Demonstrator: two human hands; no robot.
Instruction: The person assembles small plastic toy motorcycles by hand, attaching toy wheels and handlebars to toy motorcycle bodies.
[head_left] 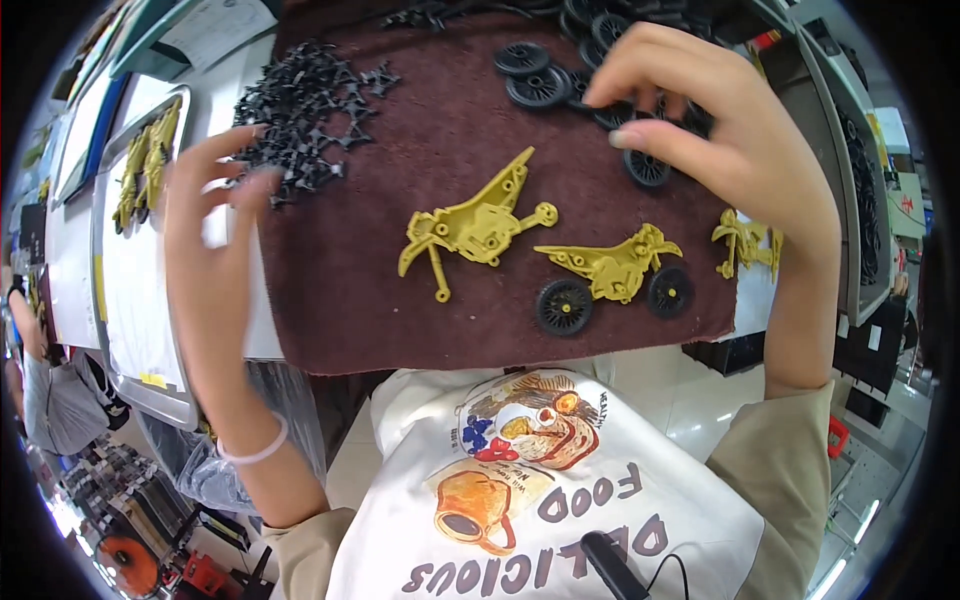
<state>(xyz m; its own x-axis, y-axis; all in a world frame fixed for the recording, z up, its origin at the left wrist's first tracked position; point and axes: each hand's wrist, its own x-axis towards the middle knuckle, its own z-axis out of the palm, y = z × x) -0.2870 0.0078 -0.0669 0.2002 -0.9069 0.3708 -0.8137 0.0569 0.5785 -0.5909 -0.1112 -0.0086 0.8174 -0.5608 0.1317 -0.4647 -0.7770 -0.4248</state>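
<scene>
While the left hand [195, 255] stands, a little blurred, at the left edge of the brown cloth [340, 320], its thumb and fingers parted, a pile of small black parts [300, 105] lies just beside its fingertips; I cannot tell whether they touch. The right hand [745, 130] arches above the black wheels [540, 88] at the cloth's upper right, thumb and fingers spread apart, with some wheels showing between and beneath them; whether a fingertip touches one is unclear.

Between the hands, and nearer the person than either set of fingertips, lies a yellow toy motorbike frame [480, 232], its long pointed end aimed up and to the right, apart from both hands. To its lower right, below the right hand and left of that forearm, a second yellow toy motorbike [612, 272] lies with a black wheel at each end. More yellow pieces [745, 248] lie close by the right forearm, at the cloth's right edge. On the far left, a tray [182, 405] holds further yellow toys [150, 165].
</scene>
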